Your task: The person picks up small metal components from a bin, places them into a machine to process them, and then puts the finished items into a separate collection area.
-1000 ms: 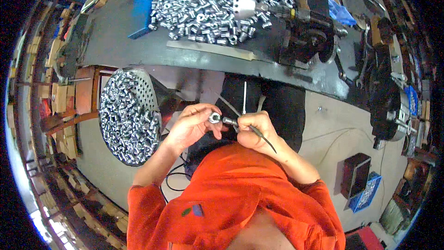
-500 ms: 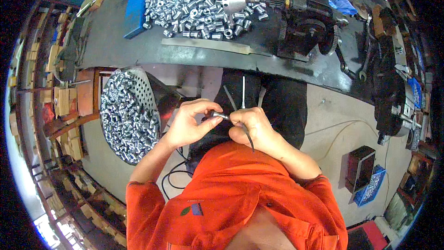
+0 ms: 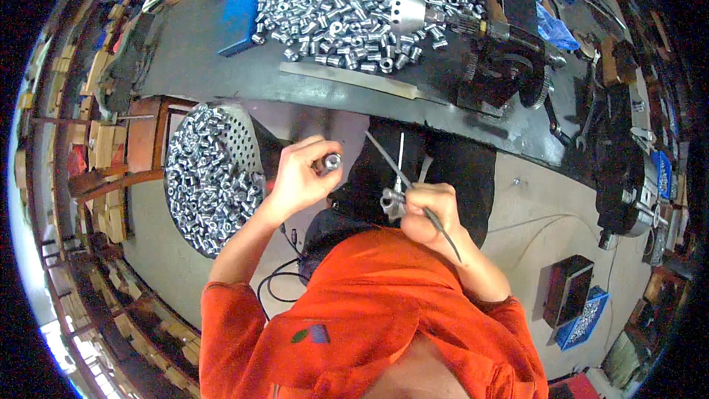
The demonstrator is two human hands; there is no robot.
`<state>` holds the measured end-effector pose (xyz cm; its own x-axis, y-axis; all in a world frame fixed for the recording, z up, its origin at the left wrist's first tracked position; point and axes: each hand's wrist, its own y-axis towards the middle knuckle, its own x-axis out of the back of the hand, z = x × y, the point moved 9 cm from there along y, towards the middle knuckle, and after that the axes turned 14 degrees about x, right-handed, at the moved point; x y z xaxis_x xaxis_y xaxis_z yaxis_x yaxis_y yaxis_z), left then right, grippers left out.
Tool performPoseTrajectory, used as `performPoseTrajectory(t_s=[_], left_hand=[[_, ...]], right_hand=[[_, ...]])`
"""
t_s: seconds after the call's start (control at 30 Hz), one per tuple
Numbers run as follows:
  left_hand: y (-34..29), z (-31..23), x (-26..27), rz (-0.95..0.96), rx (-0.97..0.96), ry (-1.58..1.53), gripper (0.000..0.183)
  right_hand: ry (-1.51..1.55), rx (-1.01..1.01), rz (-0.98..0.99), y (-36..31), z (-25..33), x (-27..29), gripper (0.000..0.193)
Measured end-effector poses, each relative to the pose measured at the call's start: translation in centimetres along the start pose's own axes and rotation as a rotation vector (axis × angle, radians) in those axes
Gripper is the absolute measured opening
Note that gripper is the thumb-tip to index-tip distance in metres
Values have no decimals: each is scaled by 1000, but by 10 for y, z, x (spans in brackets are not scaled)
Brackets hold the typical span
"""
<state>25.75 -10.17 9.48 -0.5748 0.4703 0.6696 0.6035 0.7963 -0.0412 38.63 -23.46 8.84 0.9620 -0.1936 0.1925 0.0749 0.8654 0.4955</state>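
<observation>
My left hand [image 3: 304, 179] is closed round a small shiny metal sleeve [image 3: 332, 162], its round open end showing between thumb and forefinger. Lower and to the right, my right hand [image 3: 430, 210] grips a slim dark file-like tool [image 3: 444, 236] that slants across the palm and sticks out at both ends. Another metal part [image 3: 392, 204], a bushing by its look, shows at the fingertips of that hand; how it is held is partly hidden. Both hands are apart, above my lap.
A perforated metal basket [image 3: 240, 130] full of bushings [image 3: 205, 192] stands at left. On the workbench [image 3: 244, 81] lie a heap of bushings [image 3: 347, 11], a blue bin [image 3: 244, 15], a pale flat bar [image 3: 347, 77] and a chuck [image 3: 408, 12] on a machine. A blue tray [image 3: 588, 318] is low right.
My hands have parted from a shared metal piece. The left one has risen slightly; the right one has moved right and down with the tool, and a metal part now shows at its fingertips.
</observation>
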Motion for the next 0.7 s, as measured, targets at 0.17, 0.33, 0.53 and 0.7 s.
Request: performPoseTrajectory(t_s=[0.17,0.33,0.53,0.7], left_hand=[[3,14,5,-115,-24,171,21],[3,14,1,-116,-65,196,22],[3,6,-10,-77,-123,217,23],[5,-4,-31,29,-126,225,23]], right_hand=[[202,244,-3,7,42,-4,28],[182,146,136,2,32,-18,34],[210,20,160,12,14,-27,30],[25,48,201,20,-3,-40,24]])
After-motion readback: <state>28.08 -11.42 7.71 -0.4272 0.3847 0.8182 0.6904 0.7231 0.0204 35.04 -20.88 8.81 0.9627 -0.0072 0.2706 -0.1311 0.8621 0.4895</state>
